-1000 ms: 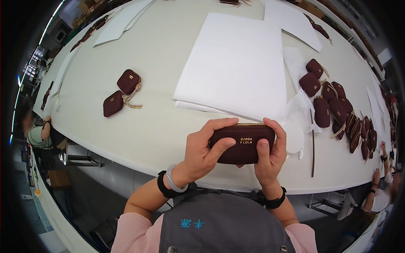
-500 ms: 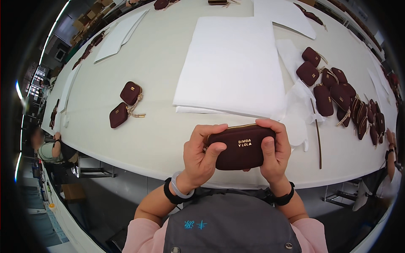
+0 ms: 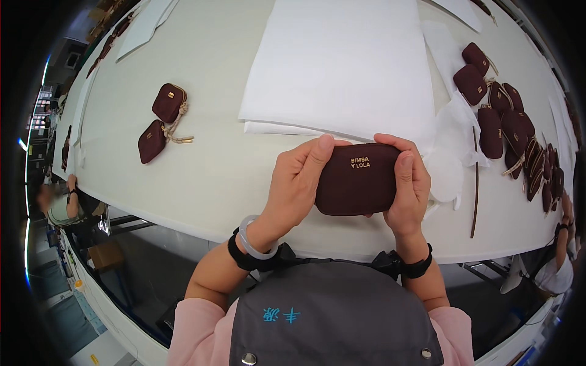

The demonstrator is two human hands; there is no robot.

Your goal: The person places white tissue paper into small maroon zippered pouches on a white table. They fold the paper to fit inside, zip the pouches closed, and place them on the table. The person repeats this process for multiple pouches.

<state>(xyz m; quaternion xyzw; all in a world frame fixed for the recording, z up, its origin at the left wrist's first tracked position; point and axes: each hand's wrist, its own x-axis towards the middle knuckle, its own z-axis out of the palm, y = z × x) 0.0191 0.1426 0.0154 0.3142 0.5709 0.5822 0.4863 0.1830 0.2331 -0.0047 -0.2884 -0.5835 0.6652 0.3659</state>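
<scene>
Between my hands, above the near edge of the table, is a dark maroon zip pouch (image 3: 356, 186) with gold lettering on its face. My left hand (image 3: 299, 180) grips its left side, thumb up along the top left corner. Round the right side, my right hand (image 3: 410, 183) is closed with its thumb on the front and its fingers over the top and behind. The pouch's front faces me; its back is hidden. Beyond it lies a stack of white sheets (image 3: 336, 73).
Two maroon pouches (image 3: 152, 140) with a beige cord lie on the pale table (image 3: 207, 183) at left. Several more pouches (image 3: 490, 131) are heaped at right, near crumpled white paper (image 3: 448, 171) and a thin brown strip (image 3: 475, 201). Other people (image 3: 61, 201) stand at the table's left and right ends.
The pouch has tilted so its face shows more fully and its gold zip no longer shows along the top. My left thumb has moved up from the front to the corner. The view has shifted.
</scene>
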